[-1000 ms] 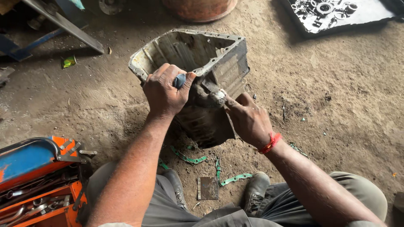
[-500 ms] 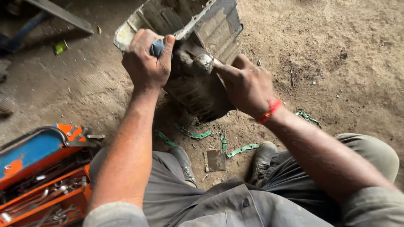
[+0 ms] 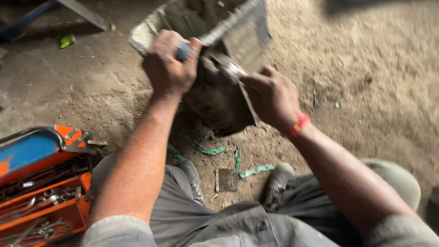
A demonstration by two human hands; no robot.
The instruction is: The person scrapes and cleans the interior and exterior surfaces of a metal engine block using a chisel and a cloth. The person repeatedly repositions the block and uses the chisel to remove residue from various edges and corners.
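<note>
Dirt floor (image 3: 366, 68) fills the single head view, and on it stands a grimy metal pan (image 3: 242, 41), a deep sump-like casting tipped on its side just beyond the person's shoes (image 3: 279, 183). The left hand (image 3: 170, 64) is clenched around a blue tool handle (image 3: 182, 51) at the pan's upper rim. The right hand (image 3: 270, 93) has its fingers closed on a shiny metal blade or shank (image 3: 231, 68) laid against the pan's wall. Motion blur hides where the tip meets the metal.

Torn green gasket strips (image 3: 206, 148) and a small rusty plate (image 3: 226, 179) lie on the ground between the shoes and the pan. An open orange and blue toolbox (image 3: 41, 183) with spanners sits at the left knee.

To do this scraping well, I judge the blade should stay flat on the sealing face, pushed in short strokes. The right hand would guide while the left drives, so the edge lifts old gasket without gouging the rim.

Against the frame half a second back, the camera has dipped and drawn closer. The pan now runs off the top edge, the toolbox shows more of its trays, and both hands keep the same grips.
</note>
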